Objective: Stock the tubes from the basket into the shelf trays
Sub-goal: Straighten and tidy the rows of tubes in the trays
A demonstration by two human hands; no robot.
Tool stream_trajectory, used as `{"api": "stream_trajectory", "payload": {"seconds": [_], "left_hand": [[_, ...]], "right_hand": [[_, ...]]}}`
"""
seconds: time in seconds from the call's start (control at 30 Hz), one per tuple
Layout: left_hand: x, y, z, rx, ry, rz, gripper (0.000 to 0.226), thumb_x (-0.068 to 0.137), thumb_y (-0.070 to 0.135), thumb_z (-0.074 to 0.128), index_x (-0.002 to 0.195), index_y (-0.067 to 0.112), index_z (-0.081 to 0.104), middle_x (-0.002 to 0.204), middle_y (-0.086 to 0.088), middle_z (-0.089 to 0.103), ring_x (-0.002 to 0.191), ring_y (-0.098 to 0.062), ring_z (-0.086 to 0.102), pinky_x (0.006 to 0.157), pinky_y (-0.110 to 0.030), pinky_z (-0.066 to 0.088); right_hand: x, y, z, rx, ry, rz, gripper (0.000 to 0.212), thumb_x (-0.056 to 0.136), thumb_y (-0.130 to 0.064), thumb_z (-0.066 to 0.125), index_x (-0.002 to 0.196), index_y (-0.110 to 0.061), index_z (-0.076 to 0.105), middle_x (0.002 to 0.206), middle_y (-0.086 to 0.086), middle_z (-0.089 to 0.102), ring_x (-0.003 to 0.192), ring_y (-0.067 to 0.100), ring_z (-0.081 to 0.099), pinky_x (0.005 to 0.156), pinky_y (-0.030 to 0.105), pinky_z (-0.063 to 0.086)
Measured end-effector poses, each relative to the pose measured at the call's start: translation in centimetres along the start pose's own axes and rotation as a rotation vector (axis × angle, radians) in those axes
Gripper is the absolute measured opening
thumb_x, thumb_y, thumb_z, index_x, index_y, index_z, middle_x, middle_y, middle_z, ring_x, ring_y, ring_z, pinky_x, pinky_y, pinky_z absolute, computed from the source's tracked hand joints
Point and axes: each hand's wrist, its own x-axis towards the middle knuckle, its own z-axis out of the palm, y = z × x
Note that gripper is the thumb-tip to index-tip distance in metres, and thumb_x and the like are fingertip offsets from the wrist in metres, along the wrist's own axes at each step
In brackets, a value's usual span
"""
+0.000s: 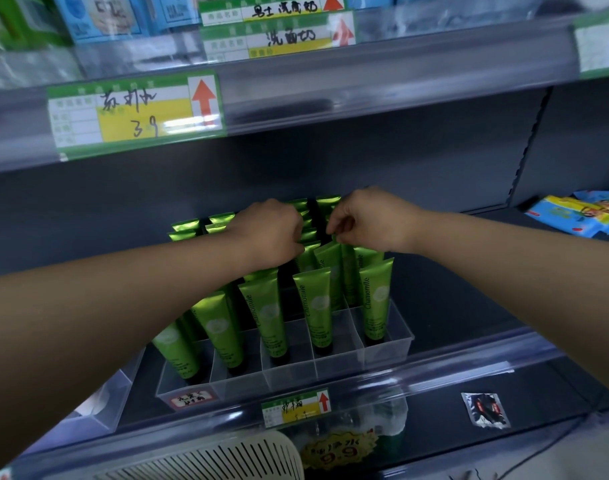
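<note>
The white basket sits nearest, below the shelf edge. Above it, green tubes stand in the clear tray. Further in, the right hand pinches the top of one of the tubes. The left hand curls over neighbouring tops, its grip hidden. Either forearm brushing the leaning front row could topple it.

Green tubes upright, cap-down, in clear divided tray
</note>
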Motion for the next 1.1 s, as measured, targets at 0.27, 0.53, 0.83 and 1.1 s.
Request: {"api": "stream_trajectory", "payload": {"seconds": [0.27, 0.53, 0.83, 1.1], "left_hand": [[-0.4, 1.4, -0.8, -0.201, 0.123, 0.098, 0.003, 0.079, 0.021, 0.066, 0.079, 0.02, 0.068, 0.081, 0.004, 0.069, 0.08, -0.018, 0.062, 0.072, -0.028, 0.048], [-0.8, 2.1, -0.1, -0.227, 0.027, 0.069, 0.011, 0.077, 0.012, 0.067, 0.083, 0.018, 0.074, 0.085, 0.003, 0.071, 0.08, -0.011, 0.064, 0.068, -0.018, 0.041], [-1.7, 1.0, -1.3, -0.236, -0.035, 0.06, 0.013, 0.077, 0.012, 0.068, 0.087, 0.019, 0.074, 0.067, 0.012, 0.056, 0.074, -0.008, 0.058, 0.067, -0.016, 0.038], [-2.2, 0.2, -1.5, -0.264, -0.064, 0.036, 0.016, 0.08, 0.012, 0.068, 0.092, 0.018, 0.074, 0.088, 0.002, 0.071, 0.086, -0.012, 0.063, 0.078, -0.02, 0.047]], "right_hand": [[0.3, -0.1, 0.7, -0.137, -0.012, -0.038, 0.021, 0.083, -0.009, 0.063, 0.102, -0.014, 0.072, 0.103, 0.004, 0.069, 0.093, 0.017, 0.061, 0.073, 0.018, 0.039], [0.1, -0.6, 0.6, -0.11, -0.016, -0.03, 0.015, 0.082, -0.01, 0.063, 0.092, -0.012, 0.073, 0.094, 0.004, 0.07, 0.08, 0.012, 0.056, 0.07, 0.02, 0.04], [0.3, -1.8, 0.8, -0.011, -0.067, 0.02, 0.012, 0.082, -0.011, 0.065, 0.091, -0.014, 0.073, 0.079, -0.006, 0.06, 0.076, 0.006, 0.053, 0.054, 0.014, 0.036], [0.7, -2.6, 1.0, 0.034, -0.117, 0.054, 0.012, 0.082, -0.012, 0.066, 0.093, -0.012, 0.073, 0.08, -0.005, 0.06, 0.076, 0.007, 0.053, 0.056, 0.015, 0.037]]}}
